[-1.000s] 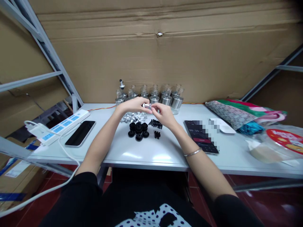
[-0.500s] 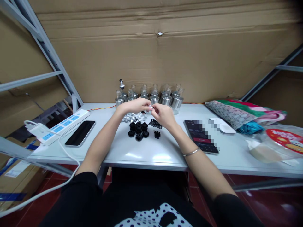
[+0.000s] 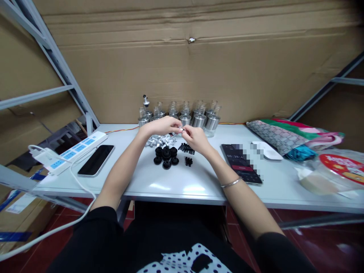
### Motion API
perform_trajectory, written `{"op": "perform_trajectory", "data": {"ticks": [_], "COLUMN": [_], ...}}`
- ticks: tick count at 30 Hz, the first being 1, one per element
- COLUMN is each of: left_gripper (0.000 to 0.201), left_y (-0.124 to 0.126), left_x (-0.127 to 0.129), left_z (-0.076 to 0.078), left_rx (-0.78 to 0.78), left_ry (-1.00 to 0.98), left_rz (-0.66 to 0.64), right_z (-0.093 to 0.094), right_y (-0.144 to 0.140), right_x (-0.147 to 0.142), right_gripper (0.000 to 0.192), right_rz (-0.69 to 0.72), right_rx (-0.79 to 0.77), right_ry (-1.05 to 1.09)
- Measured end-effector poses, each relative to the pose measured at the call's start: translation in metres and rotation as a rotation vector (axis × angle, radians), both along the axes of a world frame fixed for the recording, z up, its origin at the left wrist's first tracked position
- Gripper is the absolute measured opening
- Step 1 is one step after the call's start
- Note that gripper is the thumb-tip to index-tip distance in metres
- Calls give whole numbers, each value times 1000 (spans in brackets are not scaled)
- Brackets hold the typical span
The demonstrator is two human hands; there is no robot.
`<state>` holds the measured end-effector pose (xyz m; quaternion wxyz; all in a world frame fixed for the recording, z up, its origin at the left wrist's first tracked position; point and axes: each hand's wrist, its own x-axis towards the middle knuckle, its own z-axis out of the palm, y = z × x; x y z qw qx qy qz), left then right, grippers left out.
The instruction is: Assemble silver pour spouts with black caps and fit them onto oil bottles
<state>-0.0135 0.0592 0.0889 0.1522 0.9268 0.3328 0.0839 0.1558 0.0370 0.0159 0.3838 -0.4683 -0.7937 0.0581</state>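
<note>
Above the black caps [image 3: 166, 156], left hand [image 3: 160, 126] and right hand [image 3: 195, 138] pinch a small silver part [image 3: 181, 129] between them (fingertips nearly touching).

Left hand [image 3: 161, 125] and right hand [image 3: 195, 137] meet fingertip to fingertip, each grip seemingly pinched.

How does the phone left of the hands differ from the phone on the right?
The left phone has a dark screen, while the right phone is lit, showing a timer readout and red bars. The left phone lies beside the white power strip, with a white cable running past its near end; the right phone lies beside a white mouse. They lean opposite ways. Both lie flat, face up, on the white table.
</note>
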Motion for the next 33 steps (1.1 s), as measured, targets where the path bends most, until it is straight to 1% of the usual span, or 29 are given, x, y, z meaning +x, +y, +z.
{"op": "perform_trajectory", "data": {"ticks": [2, 4, 7, 9, 13, 17, 21, 24, 26, 28, 30, 33], "left_gripper": [26, 24, 21, 20, 20, 22, 22, 19, 19, 19, 20, 21], "left_y": [0, 0, -3, -5, -5, -3, -3, -2, -1, 0, 0, -1], "left_x": [1, 2, 4, 3, 1, 1, 3, 0, -4, -7, -9, -10], "left_z": [0, 0, 1, 2, 4, 2, 1, 3, 5, 7, 9, 10], "left_rx": [23, 58, 121, 149, 133, 170, 235, 290, 300, 289, 274, 253], "left_ry": [-1, 1, 6, 3, -20, -23, -9, -43, -80, -97, -100, -97], "left_rz": [-8, -27, -49, -40, -18, -23, -11, 25, 46, 54, 63, 72], "right_z": [1, 1, 1, 2, 7, 10, 12, 14, 14, 14, 14, 14], "right_y": [1, 3, 5, 5, 0, -2, -4, -6, -6, -6, -6, -7], "right_x": [1, 2, 3, 2, -1, -5, -6, -4, -1, 2, 4, 7], "right_gripper": [22, 23, 24, 25, 34, 46, 43, 40, 37, 32, 27, 22], "right_rz": [30, 69, 159, 232, 336, 370, 388, 379, 373, 391, 407, 382], "right_rx": [-28, -97, -288, -385, -478, -609, -777, -934, -1023, -1066, -1075, -1039], "right_ry": [61, 161, 356, 453, 591, 753, 932, 1045, 1048, 1005, 937, 798]}}
